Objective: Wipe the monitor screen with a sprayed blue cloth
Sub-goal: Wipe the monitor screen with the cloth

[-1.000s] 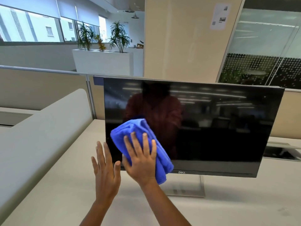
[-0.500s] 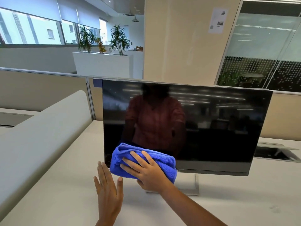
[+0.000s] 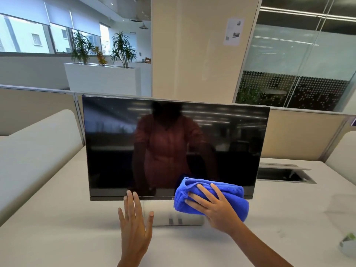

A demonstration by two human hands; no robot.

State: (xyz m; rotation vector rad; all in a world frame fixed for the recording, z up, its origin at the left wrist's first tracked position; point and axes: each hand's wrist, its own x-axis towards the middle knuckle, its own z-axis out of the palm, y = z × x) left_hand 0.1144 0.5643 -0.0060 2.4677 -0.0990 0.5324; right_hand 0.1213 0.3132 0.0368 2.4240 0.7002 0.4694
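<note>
Your right hand lies flat on the blue cloth, fingers spread and pressing it against the monitor at the lower edge of the screen, right of centre. The cloth is bunched into a thick roll and covers part of the bottom bezel (the logo there is mostly hidden behind it). Nothing is pinched; the palm and fingers simply bear on the fabric.

Your left hand is open and empty, fingers straight and slightly apart, raised in front of the monitor's lower edge left of centre. Its fingertips reach the bezel line, but you cannot tell whether they touch it.

The monitor stands upright on its stand on the pale desk, its dark screen reflecting the room. A small green and white object, too blurred to identify, sits at the desk's right edge.
</note>
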